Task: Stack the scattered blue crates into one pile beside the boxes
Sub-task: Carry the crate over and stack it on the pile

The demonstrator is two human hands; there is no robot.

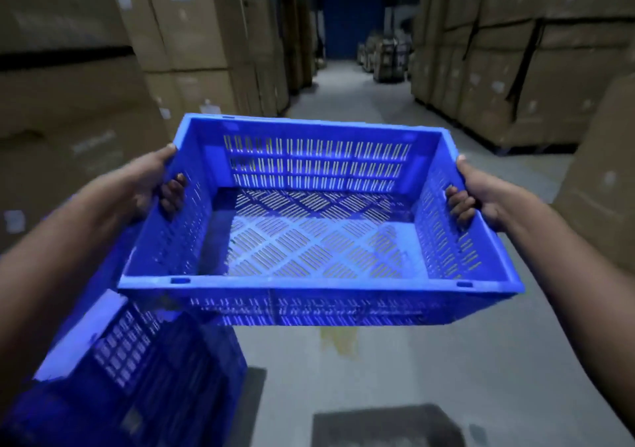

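Note:
I hold an empty blue slotted crate (pixel 319 226) in the air in front of me, level, its open top facing up. My left hand (pixel 156 185) grips the handle slot in its left end wall, fingers curled inside. On the opposite end wall my right hand (pixel 476 195) grips the same way. Below the held crate, at the lower left, stands a pile of blue crates (pixel 137 371) on the floor next to the cardboard boxes (pixel 75 120); the held crate partly overhangs it.
Tall stacks of cardboard boxes line both sides of a grey concrete aisle (pixel 395 360); the right-hand stack (pixel 536 79) stands further off. A dark mat (pixel 385 426) lies on the floor near my feet. A yellowish stain (pixel 338 338) marks the floor.

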